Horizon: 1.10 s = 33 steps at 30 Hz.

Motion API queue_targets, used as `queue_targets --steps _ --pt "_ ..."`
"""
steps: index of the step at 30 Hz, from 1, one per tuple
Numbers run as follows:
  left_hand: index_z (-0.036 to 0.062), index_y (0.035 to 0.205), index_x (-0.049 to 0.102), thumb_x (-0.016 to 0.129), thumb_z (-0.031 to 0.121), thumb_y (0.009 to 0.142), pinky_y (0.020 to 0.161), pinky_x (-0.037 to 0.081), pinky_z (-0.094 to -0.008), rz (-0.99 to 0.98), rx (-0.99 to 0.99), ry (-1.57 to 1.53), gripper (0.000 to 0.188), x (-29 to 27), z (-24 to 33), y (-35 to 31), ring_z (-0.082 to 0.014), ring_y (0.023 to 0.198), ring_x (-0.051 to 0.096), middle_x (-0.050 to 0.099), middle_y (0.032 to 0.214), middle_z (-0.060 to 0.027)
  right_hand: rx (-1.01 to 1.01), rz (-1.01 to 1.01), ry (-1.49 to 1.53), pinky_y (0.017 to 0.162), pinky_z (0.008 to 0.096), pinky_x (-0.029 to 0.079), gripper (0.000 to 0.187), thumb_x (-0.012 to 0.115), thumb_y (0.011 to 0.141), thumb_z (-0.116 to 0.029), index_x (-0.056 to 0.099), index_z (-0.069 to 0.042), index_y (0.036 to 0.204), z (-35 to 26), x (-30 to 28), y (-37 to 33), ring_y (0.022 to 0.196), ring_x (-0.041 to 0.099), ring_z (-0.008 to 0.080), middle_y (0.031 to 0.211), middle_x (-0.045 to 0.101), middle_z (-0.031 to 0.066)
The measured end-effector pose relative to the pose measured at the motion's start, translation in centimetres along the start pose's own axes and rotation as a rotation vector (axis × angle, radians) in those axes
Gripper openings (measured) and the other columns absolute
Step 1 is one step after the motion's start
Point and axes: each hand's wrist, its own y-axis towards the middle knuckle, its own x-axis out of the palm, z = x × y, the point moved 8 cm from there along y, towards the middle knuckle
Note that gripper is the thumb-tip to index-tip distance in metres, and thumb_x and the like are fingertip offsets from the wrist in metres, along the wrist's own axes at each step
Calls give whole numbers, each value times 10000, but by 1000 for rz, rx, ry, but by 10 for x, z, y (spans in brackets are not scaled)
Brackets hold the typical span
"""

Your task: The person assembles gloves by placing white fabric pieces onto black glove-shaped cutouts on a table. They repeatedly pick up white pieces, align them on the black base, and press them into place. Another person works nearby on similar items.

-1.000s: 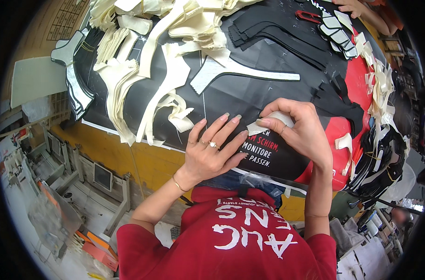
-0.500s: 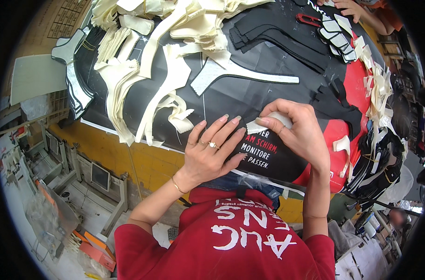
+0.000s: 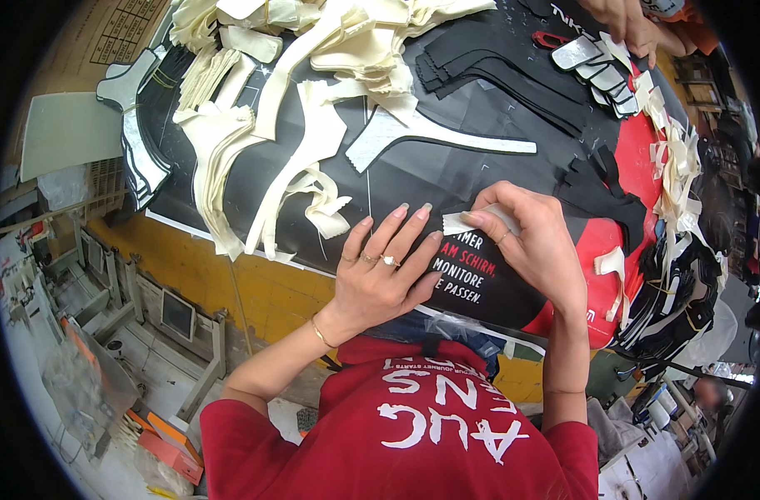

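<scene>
Clearly, the right hand (image 3: 536, 242) pinches a pale scrap (image 3: 456, 223).
Left hand (image 3: 376, 279), fingers spread, lies over the black sheet (image 3: 421, 179), perhaps steadying it.

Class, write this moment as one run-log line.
left hand: open over black sheet | right hand: pinching cream piece | farther off: white-faced piece, black strips

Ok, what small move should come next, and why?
Perhaps bring the left hand to the free end of the pale piece: the right hand pinches that piece, while the left is close by, fingers spread, seemingly holding nothing.
</scene>
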Motion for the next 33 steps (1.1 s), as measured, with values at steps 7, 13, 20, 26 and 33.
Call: queue_targets --steps 7,13,20,26,33 --pt "169 1221 712 651 370 898 1168 264 -425 8 2 -5 385 2 -1 -1 -242 1341 501 602 1409 -67 2 -15 45 627 314 491 161 720 917 -140 669 13 918 3 1 1 652 634 219 749 670 126" --pt "169 1223 712 651 373 898 1167 265 -425 11 3 1 389 2 -1 -1 -242 1341 501 601 1409 -68 16 -10 16 630 318 493 152 721 913 -134 669 9 920 3 1 0 663 644 229 750 667 129" --pt "169 1229 711 642 377 903 1168 264 -421 16 5 5 392 1 -1 -1 -238 1338 502 598 1413 -70 6 17 -25 658 341 507 143 720 904 -122 667 11 916 3 2 -1 708 669 275 779 672 141" --pt "168 1224 714 643 379 899 1169 261 -420 13 6 10 394 2 -1 -1 -237 1341 498 600 1412 -72 25 30 -69 667 363 516 150 723 900 -122 662 14 912 4 4 -2 728 674 309 791 671 148" --pt "160 1214 714 663 364 886 1172 257 -418 14 4 -1 390 0 0 1 -241 1337 500 597 1413 -76 14 82 -134 663 379 519 158 724 899 -131 650 8 913 1 7 -6 746 673 338 815 668 154"
